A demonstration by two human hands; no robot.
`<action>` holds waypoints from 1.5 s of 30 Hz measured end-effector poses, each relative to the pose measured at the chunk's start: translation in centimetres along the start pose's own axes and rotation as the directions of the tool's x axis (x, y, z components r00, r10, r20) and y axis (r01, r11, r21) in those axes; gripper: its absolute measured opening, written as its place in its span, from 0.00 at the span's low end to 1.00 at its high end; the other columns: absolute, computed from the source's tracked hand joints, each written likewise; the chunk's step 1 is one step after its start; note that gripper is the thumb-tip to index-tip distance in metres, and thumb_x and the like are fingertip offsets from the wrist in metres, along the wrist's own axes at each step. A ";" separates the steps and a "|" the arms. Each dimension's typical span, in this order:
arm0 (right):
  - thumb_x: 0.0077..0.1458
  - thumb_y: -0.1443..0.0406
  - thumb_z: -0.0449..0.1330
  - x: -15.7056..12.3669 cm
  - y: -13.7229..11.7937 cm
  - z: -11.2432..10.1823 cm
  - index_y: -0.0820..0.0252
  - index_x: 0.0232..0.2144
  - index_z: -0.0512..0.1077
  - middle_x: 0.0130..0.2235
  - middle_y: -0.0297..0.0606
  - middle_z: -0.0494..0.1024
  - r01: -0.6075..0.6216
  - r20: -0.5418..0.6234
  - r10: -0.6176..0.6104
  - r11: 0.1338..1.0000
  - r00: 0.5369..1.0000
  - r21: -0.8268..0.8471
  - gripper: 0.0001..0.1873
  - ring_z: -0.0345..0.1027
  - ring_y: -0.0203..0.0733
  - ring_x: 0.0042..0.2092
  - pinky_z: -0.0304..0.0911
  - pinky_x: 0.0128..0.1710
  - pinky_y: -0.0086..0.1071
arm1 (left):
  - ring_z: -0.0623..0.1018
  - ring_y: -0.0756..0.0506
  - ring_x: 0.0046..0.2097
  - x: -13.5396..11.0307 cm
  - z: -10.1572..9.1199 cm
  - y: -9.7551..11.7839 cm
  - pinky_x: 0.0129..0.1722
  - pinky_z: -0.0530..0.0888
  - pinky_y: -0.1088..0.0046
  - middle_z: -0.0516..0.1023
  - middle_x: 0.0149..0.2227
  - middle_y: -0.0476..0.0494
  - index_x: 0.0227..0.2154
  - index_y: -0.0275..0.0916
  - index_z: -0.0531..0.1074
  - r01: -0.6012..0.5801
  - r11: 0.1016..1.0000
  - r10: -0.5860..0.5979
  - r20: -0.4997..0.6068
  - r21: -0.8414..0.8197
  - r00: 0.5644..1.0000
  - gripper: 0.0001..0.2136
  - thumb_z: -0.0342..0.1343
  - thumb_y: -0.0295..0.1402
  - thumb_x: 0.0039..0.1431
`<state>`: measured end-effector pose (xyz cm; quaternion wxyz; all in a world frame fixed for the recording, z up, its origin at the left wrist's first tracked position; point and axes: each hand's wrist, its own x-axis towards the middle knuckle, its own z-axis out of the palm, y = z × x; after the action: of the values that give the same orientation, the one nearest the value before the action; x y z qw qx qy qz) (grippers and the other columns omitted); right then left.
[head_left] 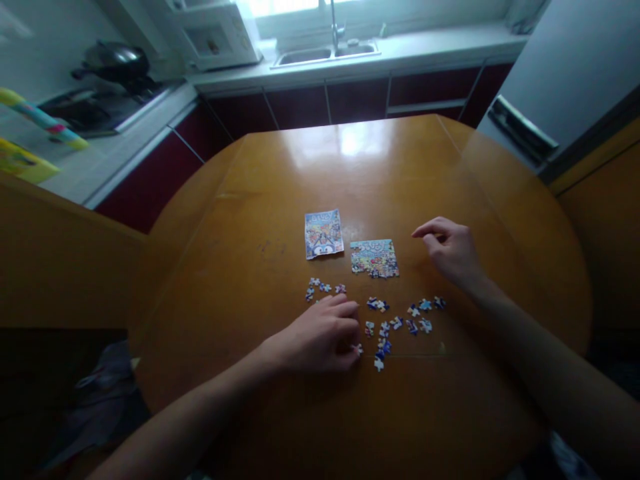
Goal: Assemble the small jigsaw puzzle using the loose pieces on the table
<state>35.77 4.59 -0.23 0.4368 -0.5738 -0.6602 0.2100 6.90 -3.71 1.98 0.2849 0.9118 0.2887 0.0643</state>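
Observation:
My left hand [323, 333] rests low over the table with its fingers curled down among loose jigsaw pieces. A puzzle piece [359, 349] shows at its thumb, and whatever its fingers hold, if anything, is hidden. To the right of a partly assembled jigsaw puzzle [375, 258] is my right hand [450, 250], its fingers bent in and no piece visible at the tips. The assembled part has a ragged lower edge and a gap at its left side. Left of it lies a printed picture sheet [324, 235] with a penguin at its bottom.
Loose pieces [384, 330] are scattered between and below my hands, with another small group [325, 288] beyond my left hand. All lie on a brown wooden table [240, 247]. Farther back are a sink [327, 55], a microwave [215, 37] and a stove with a pan [117, 60].

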 end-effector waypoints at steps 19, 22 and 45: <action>0.51 0.70 0.55 -0.2 -0.4 0.3 0.57 0.26 0.77 0.33 0.39 0.76 0.007 0.041 -0.009 0.999 0.999 0.045 0.11 0.69 0.41 0.34 0.61 0.32 0.36 | 0.70 0.43 0.42 -2.0 3.2 1.6 0.42 0.71 0.64 0.73 0.40 0.45 0.34 0.41 0.73 0.327 0.944 -0.331 -0.161 -0.050 0.930 0.04 0.63 0.30 0.58; 0.51 0.70 0.55 -0.3 -0.5 0.3 0.56 0.26 0.77 0.32 0.39 0.76 0.006 0.035 -0.008 0.999 0.999 0.053 0.11 0.68 0.40 0.33 0.61 0.31 0.36 | 0.71 0.43 0.43 -2.0 3.4 1.9 0.44 0.71 0.64 0.74 0.41 0.45 0.35 0.42 0.73 0.284 0.956 -0.292 -0.164 -0.068 0.942 0.04 0.61 0.28 0.59; 0.53 0.72 0.55 -1.2 -0.5 2.1 0.58 0.28 0.77 0.33 0.38 0.76 0.026 0.178 -0.033 0.999 0.983 0.037 0.11 0.67 0.39 0.33 0.61 0.34 0.35 | 0.72 0.45 0.41 6.7 0.2 -5.7 0.46 0.70 0.64 0.78 0.35 0.49 0.33 0.42 0.76 0.193 0.981 -0.188 -0.360 -0.022 0.914 0.02 0.64 0.30 0.58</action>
<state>33.72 3.78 -1.35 0.3885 -0.5352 -0.7015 0.2654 9.67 3.81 -1.68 0.2255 0.8541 0.4238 0.2001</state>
